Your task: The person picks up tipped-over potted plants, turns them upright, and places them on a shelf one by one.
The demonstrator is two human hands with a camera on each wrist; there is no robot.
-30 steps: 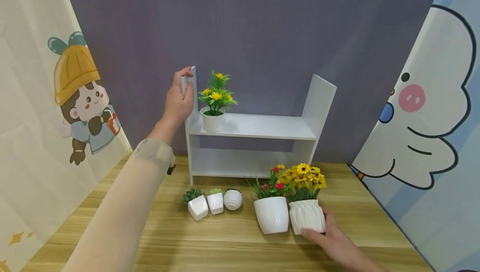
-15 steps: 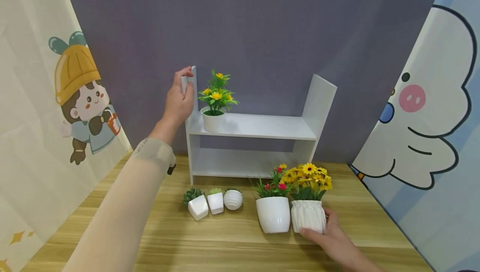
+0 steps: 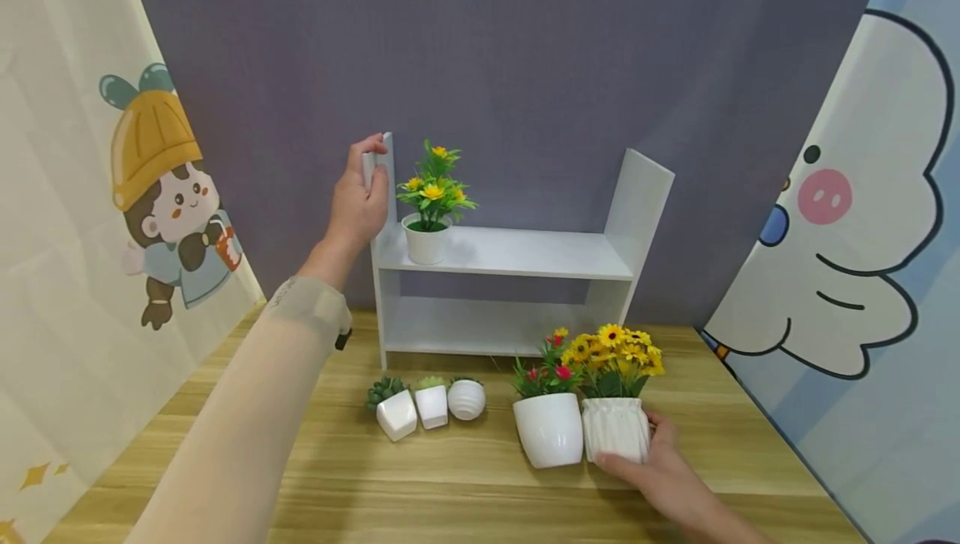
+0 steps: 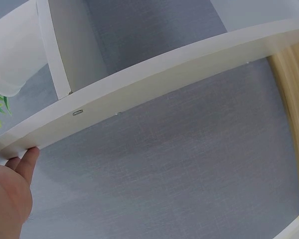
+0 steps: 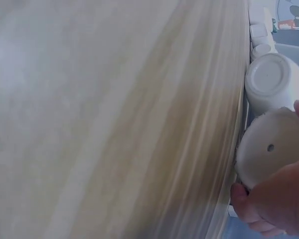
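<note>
My left hand (image 3: 360, 202) grips the upper end of the left side panel of a white two-tier shelf (image 3: 536, 251); in the left wrist view, its fingers (image 4: 29, 164) rest against the panel's edge. My right hand (image 3: 663, 473) holds a pleated white flowerpot (image 3: 615, 427) with yellow daisy-like flowers, thumb in front and fingers at the right side. The right wrist view shows that pot's round underside (image 5: 269, 147) with a small hole. Close on its left is a smooth white pot (image 3: 549, 431) with red flowers, tilted a little.
A small white pot (image 3: 426, 244) with yellow flowers stands at the left of the upper shelf board. Three small succulent pots, one of them round and ridged (image 3: 466, 401), lie in a row on the wooden table (image 3: 435, 502) before the shelf. A grey curtain (image 3: 510, 69) hangs behind.
The pleated flowerpot in my right hand has shifted slightly right, then a little up. The red-flowered pot beside it has moved slightly right and leans more. My left hand stays on the shelf.
</note>
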